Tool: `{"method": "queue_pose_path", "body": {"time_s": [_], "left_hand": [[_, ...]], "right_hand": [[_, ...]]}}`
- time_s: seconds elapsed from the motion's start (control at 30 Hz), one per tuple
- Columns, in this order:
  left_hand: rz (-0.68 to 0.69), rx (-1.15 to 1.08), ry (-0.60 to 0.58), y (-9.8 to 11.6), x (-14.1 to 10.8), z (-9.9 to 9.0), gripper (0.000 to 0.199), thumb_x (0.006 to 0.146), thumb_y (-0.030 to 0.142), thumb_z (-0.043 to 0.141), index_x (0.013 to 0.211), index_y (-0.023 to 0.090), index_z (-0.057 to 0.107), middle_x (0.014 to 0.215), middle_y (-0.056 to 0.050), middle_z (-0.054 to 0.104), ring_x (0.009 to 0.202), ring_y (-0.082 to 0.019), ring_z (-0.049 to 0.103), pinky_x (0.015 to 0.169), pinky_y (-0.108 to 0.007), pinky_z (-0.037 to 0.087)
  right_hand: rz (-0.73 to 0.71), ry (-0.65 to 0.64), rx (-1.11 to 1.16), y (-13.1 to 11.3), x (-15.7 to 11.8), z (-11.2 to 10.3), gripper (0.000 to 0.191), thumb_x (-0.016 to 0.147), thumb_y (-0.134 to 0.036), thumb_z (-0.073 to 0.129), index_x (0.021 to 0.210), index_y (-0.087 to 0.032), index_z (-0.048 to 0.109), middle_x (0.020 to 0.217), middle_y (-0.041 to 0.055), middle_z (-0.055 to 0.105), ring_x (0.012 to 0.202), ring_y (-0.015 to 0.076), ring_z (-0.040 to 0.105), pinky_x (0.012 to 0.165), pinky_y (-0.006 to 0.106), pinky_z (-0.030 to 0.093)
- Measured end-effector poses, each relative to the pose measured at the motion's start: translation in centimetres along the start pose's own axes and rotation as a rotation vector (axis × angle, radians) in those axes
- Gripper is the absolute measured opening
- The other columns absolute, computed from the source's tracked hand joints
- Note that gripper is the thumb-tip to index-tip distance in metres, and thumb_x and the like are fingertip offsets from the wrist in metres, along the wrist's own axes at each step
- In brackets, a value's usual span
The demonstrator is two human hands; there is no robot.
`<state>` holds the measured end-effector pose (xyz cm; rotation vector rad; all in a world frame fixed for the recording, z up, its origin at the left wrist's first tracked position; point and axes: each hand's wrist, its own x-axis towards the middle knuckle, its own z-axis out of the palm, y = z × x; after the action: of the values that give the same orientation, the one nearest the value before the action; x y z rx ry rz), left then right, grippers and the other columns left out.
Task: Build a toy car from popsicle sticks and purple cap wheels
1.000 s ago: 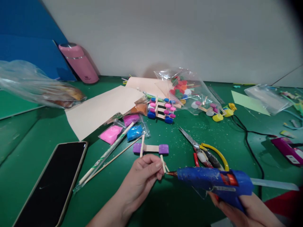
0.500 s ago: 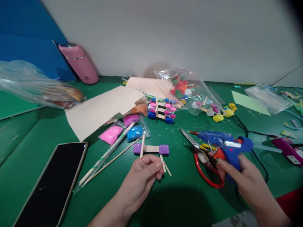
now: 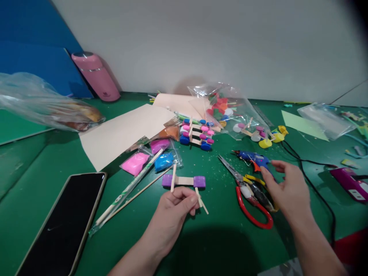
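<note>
My left hand [image 3: 179, 207] pinches a small assembly of thin wooden sticks [image 3: 200, 197] at the centre. Just beyond its fingers is a flat stick with purple blocks [image 3: 184, 181] at both ends; an upright stick [image 3: 173, 178] crosses in front of it. My right hand [image 3: 283, 182] has its thumb and fingers apart beside the blue glue gun [image 3: 254, 158], which lies on the green table with its nozzle toward the left. Whether the fingertips still touch its handle is unclear. Red-handled scissors [image 3: 254, 209] and yellow-handled pliers [image 3: 260, 191] lie between my hands.
A phone [image 3: 61, 226] lies at the left, near clay packets [image 3: 135, 163] and long sticks [image 3: 129, 191]. Behind are stacked stick pieces with coloured ends [image 3: 197, 134], a clear bag [image 3: 230, 107] and a pink bottle [image 3: 99, 78]. A black cord [image 3: 316, 195] runs to a purple power strip [image 3: 349, 184].
The glue gun has gone from my right hand's grip to the table, farther back. My right hand has opened and shifted up slightly. My left hand is nearly unmoved.
</note>
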<state>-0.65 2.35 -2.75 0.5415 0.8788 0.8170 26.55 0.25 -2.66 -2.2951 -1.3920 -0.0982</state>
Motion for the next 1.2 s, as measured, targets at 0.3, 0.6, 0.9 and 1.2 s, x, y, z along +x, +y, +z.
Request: {"method": "queue_pose_path", "body": {"time_s": [0.3, 0.6, 0.9, 1.2], "left_hand": [[0.043, -0.021, -0.035, 0.0, 0.1, -0.1, 0.011, 0.069, 0.016, 0.065, 0.059, 0.014, 0.062, 0.054, 0.002, 0.057, 0.052, -0.007, 0.045, 0.053, -0.019, 0.034], [0.034, 0.029, 0.006, 0.0, 0.0, 0.0, 0.012, 0.068, 0.017, 0.065, 0.058, 0.014, 0.061, 0.053, 0.002, 0.056, 0.051, -0.007, 0.044, 0.052, -0.019, 0.033], [0.078, 0.233, 0.048, -0.3, 0.0, 0.0, 0.012, 0.069, 0.018, 0.063, 0.058, 0.013, 0.061, 0.054, 0.001, 0.055, 0.053, -0.009, 0.044, 0.053, -0.021, 0.033], [0.07, 0.349, 0.054, 0.0, -0.3, 0.7, 0.015, 0.067, 0.022, 0.063, 0.056, 0.012, 0.061, 0.052, 0.001, 0.053, 0.052, -0.009, 0.042, 0.051, -0.02, 0.032]], "right_hand": [[-0.601, -0.629, 0.103, -9.7, -7.2, 1.3, 0.009, 0.081, -0.021, 0.049, 0.082, -0.019, 0.057, 0.077, 0.0037, 0.059, 0.071, 0.018, 0.055, 0.063, 0.028, 0.041], [-0.684, -0.727, -0.197, -10.2, -4.6, 0.4, 0.014, 0.075, -0.007, 0.051, 0.074, -0.014, 0.063, 0.069, 0.0084, 0.065, 0.064, 0.0211, 0.06, 0.054, 0.028, 0.037], [-0.421, -0.875, 0.246, -9.6, -3.6, -0.5, 0.012, 0.081, -0.018, 0.047, 0.078, -0.018, 0.059, 0.063, -0.0019, 0.06, 0.057, 0.0097, 0.055, 0.05, 0.017, 0.039], [0.015, -0.948, 0.891, -10.8, -4.4, -0.4, 0.009, 0.074, -0.022, 0.058, 0.079, -0.014, 0.06, 0.063, -0.0021, 0.056, 0.057, 0.0075, 0.051, 0.053, 0.017, 0.042]]}}
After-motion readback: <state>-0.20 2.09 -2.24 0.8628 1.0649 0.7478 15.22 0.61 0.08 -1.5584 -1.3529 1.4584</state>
